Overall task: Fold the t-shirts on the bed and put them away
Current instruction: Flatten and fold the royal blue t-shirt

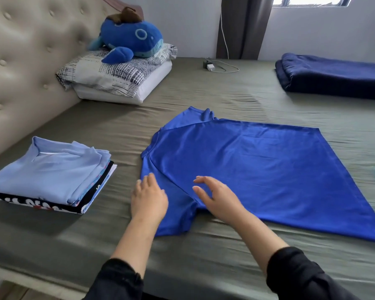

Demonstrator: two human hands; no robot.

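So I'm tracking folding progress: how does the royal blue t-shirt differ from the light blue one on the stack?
The royal blue t-shirt lies spread flat and unfolded; the light blue t-shirt is folded. The royal blue lies directly on the bed sheet; the light blue tops a stack. Both lie on the bed.

A royal blue t-shirt (258, 169) of smooth, faintly shiny cloth lies at centre frame on a matt, wrinkled grey-green bed sheet (204, 100). At upper left, a tufted beige headboard (26, 61) looks like soft leather, and a plush whale (128, 40) looks fuzzy.
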